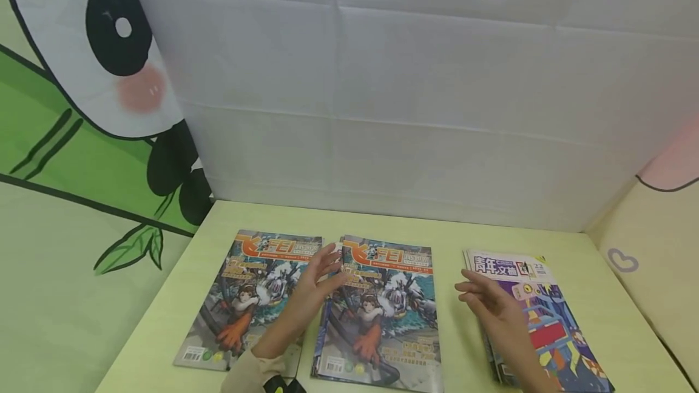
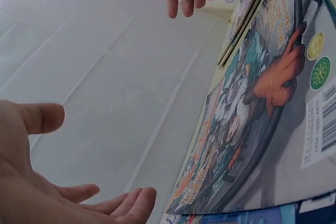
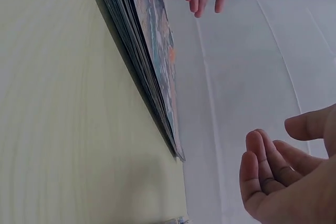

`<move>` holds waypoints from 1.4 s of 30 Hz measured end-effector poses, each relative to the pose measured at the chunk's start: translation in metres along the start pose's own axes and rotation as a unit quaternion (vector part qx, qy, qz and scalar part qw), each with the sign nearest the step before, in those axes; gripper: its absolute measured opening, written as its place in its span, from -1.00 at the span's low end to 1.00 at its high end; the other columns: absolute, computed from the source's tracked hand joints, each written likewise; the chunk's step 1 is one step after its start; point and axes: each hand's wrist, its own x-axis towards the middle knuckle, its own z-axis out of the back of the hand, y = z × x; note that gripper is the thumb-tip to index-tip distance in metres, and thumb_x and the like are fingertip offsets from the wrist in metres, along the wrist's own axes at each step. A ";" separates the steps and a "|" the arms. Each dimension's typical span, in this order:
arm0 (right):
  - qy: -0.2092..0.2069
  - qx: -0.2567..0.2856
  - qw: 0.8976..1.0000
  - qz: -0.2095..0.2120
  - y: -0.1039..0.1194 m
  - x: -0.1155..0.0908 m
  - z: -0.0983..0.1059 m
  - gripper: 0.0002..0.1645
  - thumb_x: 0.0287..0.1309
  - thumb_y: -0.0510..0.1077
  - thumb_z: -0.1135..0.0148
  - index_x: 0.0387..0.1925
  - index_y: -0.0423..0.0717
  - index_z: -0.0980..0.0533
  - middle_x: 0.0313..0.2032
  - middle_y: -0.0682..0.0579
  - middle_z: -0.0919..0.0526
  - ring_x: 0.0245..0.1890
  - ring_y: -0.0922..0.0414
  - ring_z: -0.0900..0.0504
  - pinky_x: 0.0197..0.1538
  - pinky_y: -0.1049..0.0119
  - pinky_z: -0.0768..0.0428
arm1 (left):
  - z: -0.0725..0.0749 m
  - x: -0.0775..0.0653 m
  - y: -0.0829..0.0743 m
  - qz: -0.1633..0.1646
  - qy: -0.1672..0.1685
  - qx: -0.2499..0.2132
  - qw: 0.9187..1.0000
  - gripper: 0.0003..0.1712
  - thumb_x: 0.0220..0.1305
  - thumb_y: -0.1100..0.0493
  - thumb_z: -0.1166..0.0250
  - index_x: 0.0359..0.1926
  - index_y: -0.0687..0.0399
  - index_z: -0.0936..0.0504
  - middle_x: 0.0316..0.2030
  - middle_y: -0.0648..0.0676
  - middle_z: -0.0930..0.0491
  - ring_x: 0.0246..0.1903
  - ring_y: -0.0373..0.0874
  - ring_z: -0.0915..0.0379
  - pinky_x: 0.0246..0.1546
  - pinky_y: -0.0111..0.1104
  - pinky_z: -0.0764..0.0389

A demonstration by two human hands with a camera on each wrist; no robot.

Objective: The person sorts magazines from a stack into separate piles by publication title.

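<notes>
Two matching magazines with an orange FEI title lie face up: the left magazine (image 1: 246, 296) and the middle magazine (image 1: 388, 314), which tops a stack. To the right is a stack of purple magazines (image 1: 551, 326). My left hand (image 1: 311, 287) hovers over the gap between the two FEI magazines, fingers loosely bent, holding nothing. My right hand (image 1: 499, 314) hangs over the left edge of the purple stack, its fingers relaxed and empty. The left wrist view shows the FEI cover (image 2: 257, 103) close up; the right wrist view shows the stack's layered page edges (image 3: 136, 51).
All the magazines lie on a pale yellow table (image 1: 180, 284). A white creased sheet (image 1: 409, 108) stands behind it. On the left is a panel with a panda drawing (image 1: 120, 29), on the right a cream panel with a heart (image 1: 622, 259).
</notes>
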 end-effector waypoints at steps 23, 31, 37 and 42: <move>0.077 0.019 0.969 -0.232 -0.028 -0.001 -0.027 -0.33 0.52 -0.37 -0.28 0.56 -0.38 -0.38 0.18 -0.30 -0.74 0.08 -0.10 -0.79 -0.04 0.17 -0.87 | 0.002 0.004 0.010 0.114 -0.028 0.080 0.990 -0.17 0.68 0.04 -0.26 0.65 0.45 -0.15 0.37 0.52 -0.53 0.27 0.43 -0.59 0.33 0.26 -0.63; 0.089 0.055 0.964 -0.245 -0.020 -0.003 -0.030 -0.31 0.54 -0.38 -0.25 0.58 -0.42 -0.32 0.36 -0.47 -0.59 0.27 -0.30 -0.70 0.07 0.03 -0.87 | 0.000 0.004 0.008 0.114 -0.024 0.099 0.988 -0.15 0.67 0.00 -0.28 0.66 0.41 -0.18 0.36 0.47 -0.55 0.24 0.37 -0.62 0.29 0.24 -0.66; 0.090 0.036 0.962 -0.254 -0.015 -0.008 -0.031 -0.28 0.46 -0.34 -0.37 0.56 -0.36 -0.39 0.40 -0.41 -0.57 0.28 -0.25 -0.69 0.13 0.01 -0.84 | -0.003 0.001 0.004 0.115 -0.033 0.096 0.988 -0.18 0.68 0.02 -0.28 0.65 0.41 -0.21 0.38 0.49 -0.53 0.27 0.39 -0.59 0.29 0.26 -0.65; 0.084 0.015 0.963 -0.256 -0.013 -0.006 -0.034 -0.23 0.41 -0.30 -0.45 0.56 -0.27 -0.42 0.41 -0.39 -0.57 0.32 -0.27 -0.66 0.24 -0.09 -0.78 | -0.007 -0.001 0.004 0.113 -0.032 0.101 0.988 -0.21 0.66 0.05 -0.29 0.63 0.42 -0.25 0.41 0.53 -0.49 0.35 0.46 -0.52 0.33 0.28 -0.62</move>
